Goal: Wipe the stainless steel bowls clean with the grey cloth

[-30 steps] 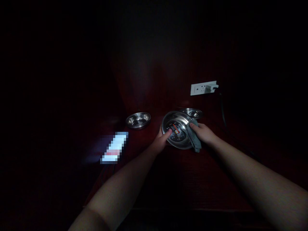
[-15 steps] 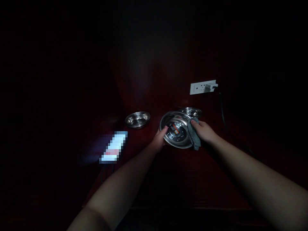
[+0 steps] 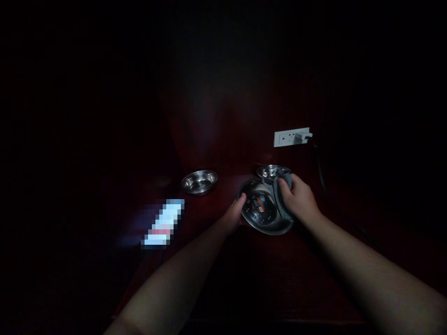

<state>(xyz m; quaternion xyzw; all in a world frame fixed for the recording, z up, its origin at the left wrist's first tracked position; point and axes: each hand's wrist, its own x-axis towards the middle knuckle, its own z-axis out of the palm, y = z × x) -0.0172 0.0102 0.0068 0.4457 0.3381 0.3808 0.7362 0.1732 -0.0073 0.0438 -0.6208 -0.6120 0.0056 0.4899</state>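
A shiny steel bowl (image 3: 267,224) with an orange-and-black sticker inside is tilted toward me above the dark red table. My left hand (image 3: 234,215) grips its left rim, thumb over the inner side and the other fingers hidden beneath. My right hand (image 3: 303,200) is closed on a grey cloth (image 3: 282,197), which it presses over the bowl's right rim. Just behind, partly covered by the cloth and hand, sits another steel bowl (image 3: 268,172). Farther left stands a shallow steel bowl (image 3: 199,182), possibly stacked, apart from both hands.
A lit, pixelated phone-like screen (image 3: 163,224) lies left of my left forearm, with thin cables below it. On the back wall a white socket plate (image 3: 284,138) holds a plug, its dark cord (image 3: 319,172) hanging down at the right. The surroundings are very dark.
My right hand and the cloth have shifted up along the bowl's right rim. The held bowl has turned and tilted a little. The whole view has moved slightly, so things appear lower.
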